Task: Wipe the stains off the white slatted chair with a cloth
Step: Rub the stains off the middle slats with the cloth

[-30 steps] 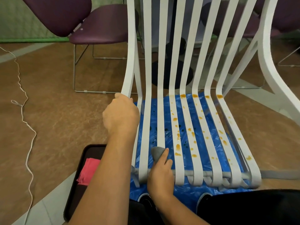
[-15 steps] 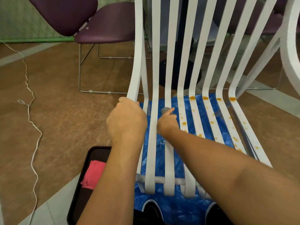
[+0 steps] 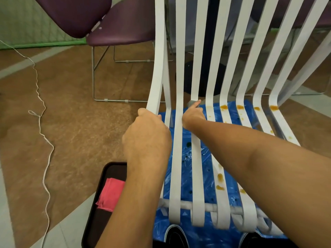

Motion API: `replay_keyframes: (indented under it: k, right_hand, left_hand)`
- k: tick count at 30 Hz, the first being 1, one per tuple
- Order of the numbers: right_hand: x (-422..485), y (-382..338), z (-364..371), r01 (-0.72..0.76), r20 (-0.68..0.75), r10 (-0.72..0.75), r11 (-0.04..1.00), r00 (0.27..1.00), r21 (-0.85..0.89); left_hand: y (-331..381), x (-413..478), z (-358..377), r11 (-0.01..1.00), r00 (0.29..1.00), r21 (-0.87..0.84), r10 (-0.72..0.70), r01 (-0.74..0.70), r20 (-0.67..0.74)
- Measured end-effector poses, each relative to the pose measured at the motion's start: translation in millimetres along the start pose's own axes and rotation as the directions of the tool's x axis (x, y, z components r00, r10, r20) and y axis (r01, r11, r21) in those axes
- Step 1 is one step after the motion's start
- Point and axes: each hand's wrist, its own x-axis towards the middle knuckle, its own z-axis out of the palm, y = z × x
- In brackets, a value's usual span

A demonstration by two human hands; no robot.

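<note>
The white slatted chair (image 3: 179,158) fills the middle of the view, its slats curving from seat up to backrest. Orange stains (image 3: 220,177) dot the right-hand slats and the bend at the back. My left hand (image 3: 146,138) is shut on the outer left slat of the chair. My right hand (image 3: 192,115) reaches to the back of the seat and presses a grey cloth (image 3: 192,102) against the third slat at the bend. Only a small corner of the cloth shows past my fingers.
A blue plastic sheet (image 3: 186,176) lies under the chair. A black tray (image 3: 100,221) with a pink cloth (image 3: 110,196) sits on the floor at the lower left. A purple chair (image 3: 116,24) stands behind, and a white cord (image 3: 43,133) trails across the brown floor.
My right hand has slid the grey cloth along the slat from the seat's front edge to the bend at the back. The left hand has kept its hold on the outer slat.
</note>
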Motion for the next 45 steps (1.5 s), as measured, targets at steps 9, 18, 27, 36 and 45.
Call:
replay_keyframes:
  k: [9,18,27,36,45]
  right_hand:
    - [-31,13,11,0.043,-0.024,-0.045,0.997,0.999,-0.056]
    - [-159,61,37,0.171,-0.058,-0.163,0.963,0.985,0.208]
    - [-279,108,68,0.179,-0.067,-0.173,0.979,0.983,0.098]
    - [-306,167,128,0.479,-0.269,-0.397,0.747,0.878,0.461]
    - [-309,170,145,0.484,-0.327,-0.360,0.700,0.874,0.524]
  left_hand:
    - [0,-3,2,1.000,0.999,-0.019,0.008,-0.009,-0.048]
    - [-2,-5,2,1.000,0.998,0.023,0.023,-0.022,-0.060]
    - [-4,-9,3,0.999,0.996,0.033,0.037,-0.034,-0.085]
    - [-5,-8,3,0.998,0.995,0.043,0.043,-0.039,-0.095]
    - [-4,-10,1,0.999,0.996,0.049,0.025,-0.021,-0.082]
